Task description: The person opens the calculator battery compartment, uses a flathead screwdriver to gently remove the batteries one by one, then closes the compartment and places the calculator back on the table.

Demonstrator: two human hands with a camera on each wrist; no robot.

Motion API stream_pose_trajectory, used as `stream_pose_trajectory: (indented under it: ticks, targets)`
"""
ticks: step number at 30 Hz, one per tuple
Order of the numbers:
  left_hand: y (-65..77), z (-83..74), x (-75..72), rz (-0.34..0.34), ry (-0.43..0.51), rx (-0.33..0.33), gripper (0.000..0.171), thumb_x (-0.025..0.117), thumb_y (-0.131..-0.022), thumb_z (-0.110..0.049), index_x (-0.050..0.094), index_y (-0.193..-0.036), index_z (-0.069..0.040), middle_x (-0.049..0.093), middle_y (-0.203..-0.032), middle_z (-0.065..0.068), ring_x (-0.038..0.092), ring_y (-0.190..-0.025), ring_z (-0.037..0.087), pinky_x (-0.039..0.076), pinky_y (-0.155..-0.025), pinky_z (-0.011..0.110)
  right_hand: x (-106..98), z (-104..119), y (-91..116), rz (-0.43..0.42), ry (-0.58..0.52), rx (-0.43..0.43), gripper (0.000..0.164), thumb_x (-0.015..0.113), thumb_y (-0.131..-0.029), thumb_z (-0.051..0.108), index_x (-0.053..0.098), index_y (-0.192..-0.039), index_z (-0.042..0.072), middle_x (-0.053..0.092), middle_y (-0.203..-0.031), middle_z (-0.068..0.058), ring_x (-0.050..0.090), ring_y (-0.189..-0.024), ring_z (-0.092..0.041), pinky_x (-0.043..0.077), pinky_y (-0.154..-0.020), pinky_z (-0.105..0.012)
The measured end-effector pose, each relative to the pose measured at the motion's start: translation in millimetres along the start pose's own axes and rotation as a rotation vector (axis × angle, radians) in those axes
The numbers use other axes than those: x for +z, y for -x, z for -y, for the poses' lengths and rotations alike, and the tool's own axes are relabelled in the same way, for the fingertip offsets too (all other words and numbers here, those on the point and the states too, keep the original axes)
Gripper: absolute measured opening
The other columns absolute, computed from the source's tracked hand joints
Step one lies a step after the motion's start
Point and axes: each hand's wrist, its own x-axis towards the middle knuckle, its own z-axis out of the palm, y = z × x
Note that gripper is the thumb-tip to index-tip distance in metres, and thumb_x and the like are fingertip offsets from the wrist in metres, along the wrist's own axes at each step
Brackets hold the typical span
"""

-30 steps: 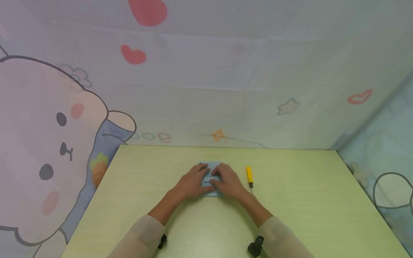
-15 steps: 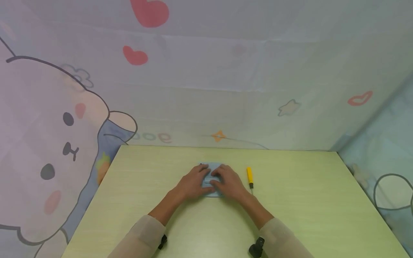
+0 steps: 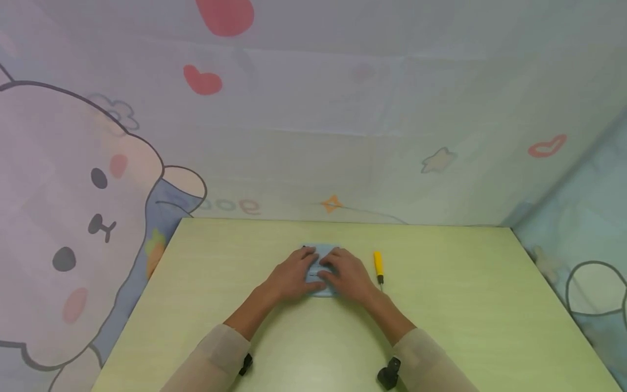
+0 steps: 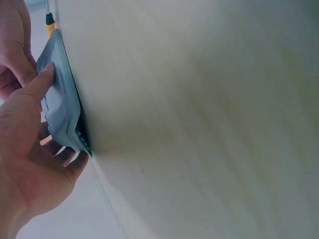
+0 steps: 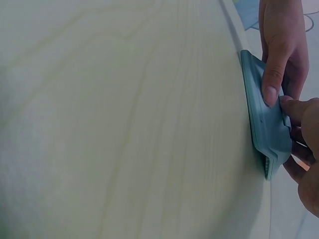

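Observation:
A flat light-blue plastic device with rounded corners lies on the table, a raised panel in its middle. My left hand holds its left side, the thumb on the top face and the other fingers at the far edge, as the left wrist view shows with the device. From the right, my right hand bends its thumb and fingers over the raised panel; in the right wrist view the thumb touches the panel's edge on the device. The exact kind of device cannot be told, and its underside is hidden.
A yellow-handled screwdriver lies just right of the right hand, its tip partly hidden by the forearm. The pale wooden table meets a printed cloth backdrop at its far edge.
Both hands stay on the device with hardly any movement. The whole head view shifts very slightly down and then back up.

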Motion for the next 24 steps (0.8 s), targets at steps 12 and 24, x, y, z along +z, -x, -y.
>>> stream_pose_trajectory:
  ticks: [12, 24]
  targets:
    - [-0.2, 1.0, -0.8, 0.006, -0.015, 0.002, 0.081, 0.074, -0.097, -0.053, 0.049, -0.158, -0.005, 0.038, -0.168, 0.011, 0.029, -0.158, 0.032, 0.047, -0.111, 0.057, 2.9, -2.6, 0.0, -0.011, 0.051, -0.03, 0.021, 0.083, -0.095, 0.022, 0.078, -0.11, 0.008, 0.07, -0.106, -0.002, 0.065, -0.102, -0.022, 0.057, -0.092, -0.042]
    - [1.0, 0.0, -1.7, 0.013, 0.013, 0.021, 0.082, 0.073, -0.098, -0.052, 0.048, -0.158, -0.003, 0.037, -0.168, 0.014, 0.03, -0.157, 0.036, 0.049, -0.108, 0.059, 6.4, -5.5, 2.6, -0.026, 0.119, -0.091, 0.022, 0.082, -0.096, 0.022, 0.077, -0.111, 0.007, 0.069, -0.107, -0.003, 0.064, -0.101, -0.022, 0.057, -0.093, -0.038]
